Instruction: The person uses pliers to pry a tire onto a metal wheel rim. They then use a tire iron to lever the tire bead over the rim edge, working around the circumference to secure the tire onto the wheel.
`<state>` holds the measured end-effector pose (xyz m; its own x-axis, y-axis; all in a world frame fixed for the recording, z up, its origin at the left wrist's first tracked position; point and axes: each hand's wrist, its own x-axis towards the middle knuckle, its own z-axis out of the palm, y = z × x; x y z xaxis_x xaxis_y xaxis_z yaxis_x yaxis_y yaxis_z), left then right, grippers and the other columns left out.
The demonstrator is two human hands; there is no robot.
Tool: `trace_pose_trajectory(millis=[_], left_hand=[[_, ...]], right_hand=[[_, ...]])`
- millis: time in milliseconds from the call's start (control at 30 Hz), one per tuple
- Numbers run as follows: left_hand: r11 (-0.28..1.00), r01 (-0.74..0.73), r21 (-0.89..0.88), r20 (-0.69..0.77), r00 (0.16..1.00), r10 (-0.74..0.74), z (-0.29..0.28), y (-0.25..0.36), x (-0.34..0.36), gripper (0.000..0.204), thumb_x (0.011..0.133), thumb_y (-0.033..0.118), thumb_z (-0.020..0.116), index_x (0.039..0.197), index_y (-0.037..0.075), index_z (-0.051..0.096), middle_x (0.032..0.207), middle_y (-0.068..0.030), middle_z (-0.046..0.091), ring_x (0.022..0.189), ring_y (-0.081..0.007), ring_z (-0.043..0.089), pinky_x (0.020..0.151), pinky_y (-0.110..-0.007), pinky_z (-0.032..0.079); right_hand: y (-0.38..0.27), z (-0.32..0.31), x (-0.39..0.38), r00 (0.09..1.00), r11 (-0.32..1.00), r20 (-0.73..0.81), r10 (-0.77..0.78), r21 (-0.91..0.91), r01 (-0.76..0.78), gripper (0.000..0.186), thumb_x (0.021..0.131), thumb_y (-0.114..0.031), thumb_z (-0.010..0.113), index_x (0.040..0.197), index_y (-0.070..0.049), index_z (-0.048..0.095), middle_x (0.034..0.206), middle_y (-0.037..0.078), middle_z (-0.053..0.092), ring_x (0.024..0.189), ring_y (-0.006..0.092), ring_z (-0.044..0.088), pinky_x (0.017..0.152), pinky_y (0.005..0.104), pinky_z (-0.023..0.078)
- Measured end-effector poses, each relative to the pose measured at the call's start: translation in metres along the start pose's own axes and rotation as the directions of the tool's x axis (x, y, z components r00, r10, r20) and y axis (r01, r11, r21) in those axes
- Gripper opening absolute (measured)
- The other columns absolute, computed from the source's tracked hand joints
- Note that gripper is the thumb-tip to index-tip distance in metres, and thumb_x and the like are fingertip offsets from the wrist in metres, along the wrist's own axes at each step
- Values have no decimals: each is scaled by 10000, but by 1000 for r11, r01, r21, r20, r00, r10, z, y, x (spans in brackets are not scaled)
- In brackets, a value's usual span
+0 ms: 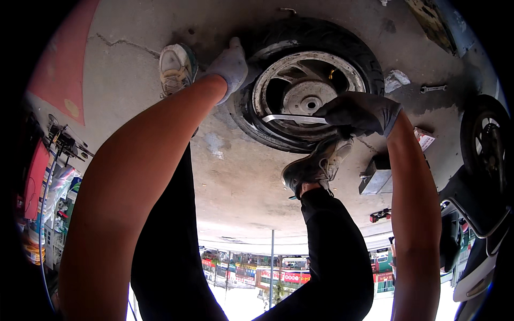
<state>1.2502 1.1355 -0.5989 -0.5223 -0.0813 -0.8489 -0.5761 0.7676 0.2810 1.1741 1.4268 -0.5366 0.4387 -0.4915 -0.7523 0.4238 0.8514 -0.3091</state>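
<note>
A wheel lies flat on the concrete floor, its black tyre [358, 45] round a worn, spoked metal rim [261, 88]. My left hand [228, 69], in a light grey glove, grips the left side of the tyre. One digit points away from me; the other fingers are partly hidden. My right hand [361, 113], in a darker grey glove, is closed round a tyre lever [294, 119]. The lever's flat, silvery blade reaches left across the near part of the rim, its tip by the tyre's inner edge. The lever's other end is hidden in the hand.
My shoes stand close by, one [176, 67] left of the wheel, one [316, 168] at its near edge. To the right are a spanner [433, 88], a crumpled white wrapper [396, 80], a grey metal box [377, 175] and another wheel [486, 136]. A red sheet [61, 64] lies far left.
</note>
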Motion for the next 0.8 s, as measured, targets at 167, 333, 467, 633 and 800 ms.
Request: trace_pose_trajectory(millis=[167,333,467,633,800], left_hand=[[999,31,-28,-9,999,-31,-13,-16,-7,429,922,212,525,1199,-85,389,1130,-383,584,1141,-476,560,970,-473,438],[1000,19,14,1,1000,-19,-4,-16,-1,552,907,305,586,1251,-76,385,1186,-361,573,1162,-463,551,974,-470,436],[999,31,39,-114,993,-26,4,-23,1,418,1001,220,366,1296,-74,396,1217,-345,567,1185,-455,539,998,-465,428],[980,104,-168,-71,991,-118,14,-38,17,609,1039,367,175,1359,-100,402,1354,-311,492,1319,-405,436,1084,-412,346],[927,227,-300,14,972,-234,6,-16,3,636,1036,396,175,1297,-103,470,1374,-284,493,1341,-371,423,1096,-385,321]], right_hand=[[-46,10,9,999,944,37,41,-330,-26,267,946,-255,492,933,-53,667,776,35,676,645,123,619,558,292,492],[0,60,15,980,975,-126,-156,-177,133,159,962,-180,496,972,-82,620,681,5,561,571,108,500,522,282,394],[10,123,26,900,773,-276,-337,-627,97,176,916,-121,496,984,-50,642,802,135,659,770,274,650,701,384,507],[-3,72,29,993,686,-25,-114,-725,60,148,822,-139,664,937,-84,740,924,108,729,869,291,700,734,323,546],[-74,142,4,984,495,-1,-180,-864,90,257,842,-117,576,1041,-28,712,959,197,710,928,352,689,791,386,547]])
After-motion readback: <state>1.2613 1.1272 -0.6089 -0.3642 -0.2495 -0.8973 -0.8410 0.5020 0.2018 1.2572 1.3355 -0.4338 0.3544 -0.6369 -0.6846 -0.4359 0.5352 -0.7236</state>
